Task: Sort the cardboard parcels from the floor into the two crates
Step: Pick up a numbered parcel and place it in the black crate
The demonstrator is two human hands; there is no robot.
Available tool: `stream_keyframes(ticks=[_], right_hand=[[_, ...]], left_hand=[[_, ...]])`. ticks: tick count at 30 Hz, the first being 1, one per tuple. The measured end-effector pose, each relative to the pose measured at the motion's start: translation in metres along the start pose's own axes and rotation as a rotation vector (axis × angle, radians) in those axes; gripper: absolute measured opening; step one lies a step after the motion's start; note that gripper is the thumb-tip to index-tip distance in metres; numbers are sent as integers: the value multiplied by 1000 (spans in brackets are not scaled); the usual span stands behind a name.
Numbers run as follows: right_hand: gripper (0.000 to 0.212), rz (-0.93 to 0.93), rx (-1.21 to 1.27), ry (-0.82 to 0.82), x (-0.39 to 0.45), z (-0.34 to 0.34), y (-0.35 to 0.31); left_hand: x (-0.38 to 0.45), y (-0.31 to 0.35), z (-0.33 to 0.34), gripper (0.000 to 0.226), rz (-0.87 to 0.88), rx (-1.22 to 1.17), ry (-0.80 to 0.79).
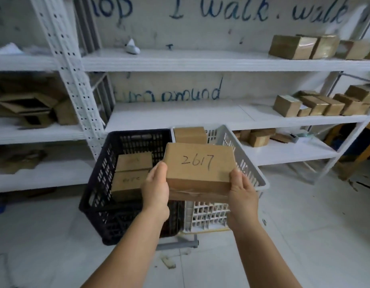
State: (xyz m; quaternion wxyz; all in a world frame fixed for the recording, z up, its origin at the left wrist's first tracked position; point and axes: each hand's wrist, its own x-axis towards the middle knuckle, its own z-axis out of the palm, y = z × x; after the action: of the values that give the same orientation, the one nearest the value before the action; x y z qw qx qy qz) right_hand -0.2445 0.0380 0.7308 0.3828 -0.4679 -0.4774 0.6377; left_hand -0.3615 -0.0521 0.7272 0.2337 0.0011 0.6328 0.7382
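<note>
A: Surveying largest first: white shelving behind, loose boxes on its right-hand tiers. Below, on a low trolley, black crate on the left, white crate on the right, walls touching.

B: Contents?

A: Two parcels stacked in the black crate, one box at the far end of the white crate.

B: Item in hand?

A: Parcel marked 2617, held level above the seam between both crates, mostly over the white one. Left hand gripping the near-left corner, thumb on the top face; right hand cupping the near-right corner, fingers underneath. Neither released.

B: Failure modes?

A: Misrouting, probably: position over the shared wall, so a lazy release could drop it in either crate. Snagging on the dividing rims, caused by lowering before shifting fully to one side; likely a tilted, jammed parcel. Slipping too: grip only on the near corners, far end unsupported.

B: Precaution?

A: Confirming the number's crate, then clearing the rim before letting go.
</note>
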Motion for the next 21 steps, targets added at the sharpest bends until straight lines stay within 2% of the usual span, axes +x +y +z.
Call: stream_keyframes(ticks=[4,7,11,15,18,21], right_hand=[[20,-19,-135,-57,4,61,7],[23,25,-151,-81,8,108,18],[31,75,-172,-152,17,158,33],[27,172,-307,-194,45,191,63],[34,272,-464,-223,77,210,94],[42,353,-651,-273,109,225,121]], left_hand=[[44,19,-40,30,-24,-9,48],[78,31,-70,31,-42,42,90],[117,42,-104,22,-44,145,101],[155,40,-126,21,-81,352,119],[184,26,-136,18,-157,510,87],[210,9,-142,28,-224,721,43]])
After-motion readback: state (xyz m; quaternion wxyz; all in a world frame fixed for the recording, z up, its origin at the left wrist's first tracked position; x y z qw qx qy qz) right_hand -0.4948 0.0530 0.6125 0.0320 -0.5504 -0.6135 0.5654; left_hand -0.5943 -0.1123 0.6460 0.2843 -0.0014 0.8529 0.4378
